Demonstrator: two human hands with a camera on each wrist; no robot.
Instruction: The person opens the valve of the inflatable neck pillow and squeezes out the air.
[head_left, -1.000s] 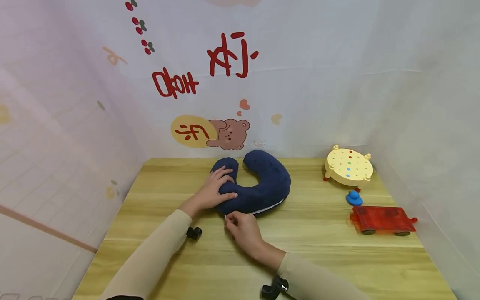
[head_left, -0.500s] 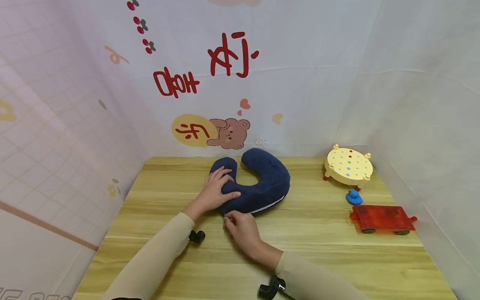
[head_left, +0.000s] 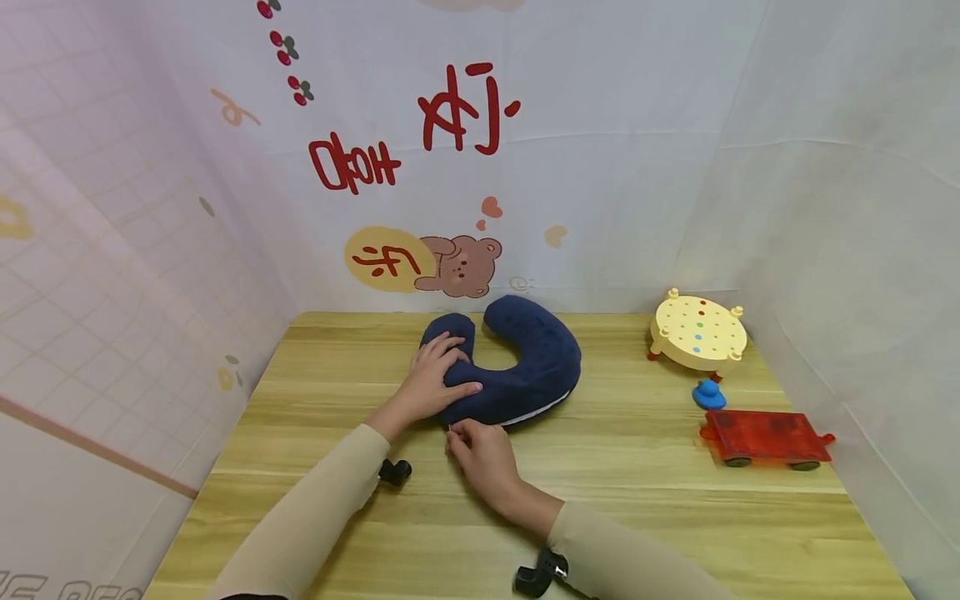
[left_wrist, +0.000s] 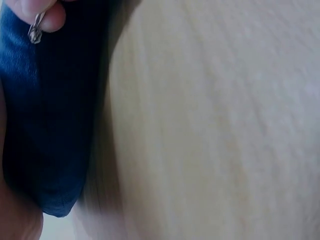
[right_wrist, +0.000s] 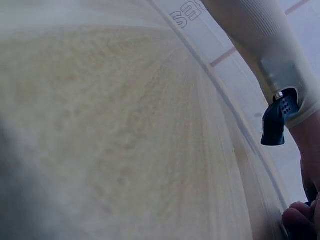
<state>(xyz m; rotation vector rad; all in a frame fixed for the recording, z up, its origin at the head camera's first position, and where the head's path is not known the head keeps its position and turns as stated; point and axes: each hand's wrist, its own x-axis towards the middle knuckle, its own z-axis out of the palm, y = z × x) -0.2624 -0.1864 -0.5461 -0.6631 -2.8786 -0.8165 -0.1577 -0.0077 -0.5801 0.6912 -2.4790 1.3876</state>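
Note:
A navy blue U-shaped neck pillow (head_left: pixel 536 358) lies on the wooden table, its gap facing the back wall. Along its near right edge runs a white strip (head_left: pixel 536 414) at the zipper seam. My left hand (head_left: pixel 435 379) rests on the pillow's left arm, fingers spread over the fabric and thumb pointing right. At the near left edge, my right hand (head_left: pixel 486 458) pinches a small zipper pull between thumb and finger. The left wrist view shows this metal zipper pull (left_wrist: pixel 35 34) below the fingertips (left_wrist: pixel 52 19), against the blue fabric.
A cream round toy stool (head_left: pixel 699 333) with short legs stands at the back right. In front of it lie a blue toy piece (head_left: pixel 708 395) and a red wheeled toy cart (head_left: pixel 767 437). A white printed cloth wall (head_left: pixel 600 167) closes the back.
The pillow and my right forearm have shifted very slightly left. My left thumb lies a little further right on the pillow. Both hands keep their places, with the pull still pinched.

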